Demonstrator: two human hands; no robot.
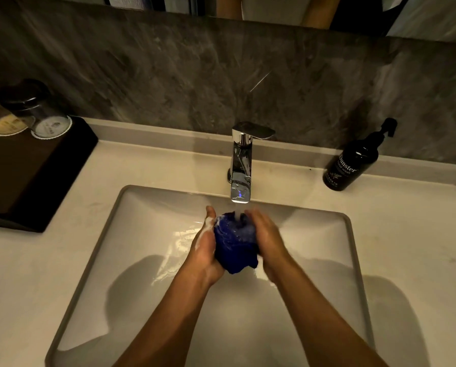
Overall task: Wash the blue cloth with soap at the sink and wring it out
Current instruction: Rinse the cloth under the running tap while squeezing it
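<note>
Blue cloth [234, 242] bunched between left hand [205, 245] and right hand [267, 239].

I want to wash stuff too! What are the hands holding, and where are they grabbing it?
Both hands hold the bunched blue cloth under the tap's water: the left hand presses its left side, the right hand its right side.
</note>
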